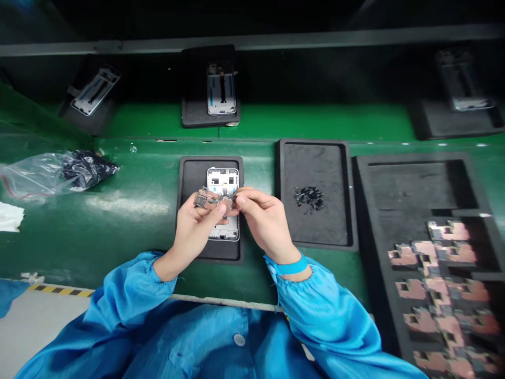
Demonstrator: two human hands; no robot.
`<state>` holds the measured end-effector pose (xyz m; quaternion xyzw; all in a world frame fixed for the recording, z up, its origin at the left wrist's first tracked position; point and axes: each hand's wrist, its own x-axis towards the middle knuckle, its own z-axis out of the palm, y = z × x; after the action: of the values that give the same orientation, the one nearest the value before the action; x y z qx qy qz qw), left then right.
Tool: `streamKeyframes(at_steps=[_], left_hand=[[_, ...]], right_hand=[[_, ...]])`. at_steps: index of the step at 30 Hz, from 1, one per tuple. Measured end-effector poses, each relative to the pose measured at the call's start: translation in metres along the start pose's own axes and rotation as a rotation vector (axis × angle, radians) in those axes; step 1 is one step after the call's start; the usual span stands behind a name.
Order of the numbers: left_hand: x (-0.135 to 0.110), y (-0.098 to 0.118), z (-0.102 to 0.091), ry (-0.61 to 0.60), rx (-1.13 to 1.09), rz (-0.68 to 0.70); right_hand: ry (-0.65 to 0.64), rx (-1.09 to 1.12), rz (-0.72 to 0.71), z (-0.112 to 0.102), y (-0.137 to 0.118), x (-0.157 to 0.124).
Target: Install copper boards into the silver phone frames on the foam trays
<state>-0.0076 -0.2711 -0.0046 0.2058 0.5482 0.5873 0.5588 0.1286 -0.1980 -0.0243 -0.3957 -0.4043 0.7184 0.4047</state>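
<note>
My left hand and my right hand meet over a white phone frame that lies in a black foam tray. Both pinch a small pinkish circuit board held just above the frame. The left thumb and fingers grip its left part, and the right fingertips pinch its right end. The lower part of the phone frame is hidden behind my hands.
A black tray to the right holds a pile of small black parts. Further right, a large tray carries several pink boards. A plastic bag lies left. Three more phone frames in trays sit on the far belt.
</note>
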Motion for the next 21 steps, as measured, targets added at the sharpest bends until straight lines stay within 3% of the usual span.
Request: streamKeyframes(at_steps=[21], left_hand=[[-0.011,-0.007,-0.001,0.067,0.31,0.265]], right_hand=[[0.071,-0.416,-0.401,0.005,-0.006,-0.011]])
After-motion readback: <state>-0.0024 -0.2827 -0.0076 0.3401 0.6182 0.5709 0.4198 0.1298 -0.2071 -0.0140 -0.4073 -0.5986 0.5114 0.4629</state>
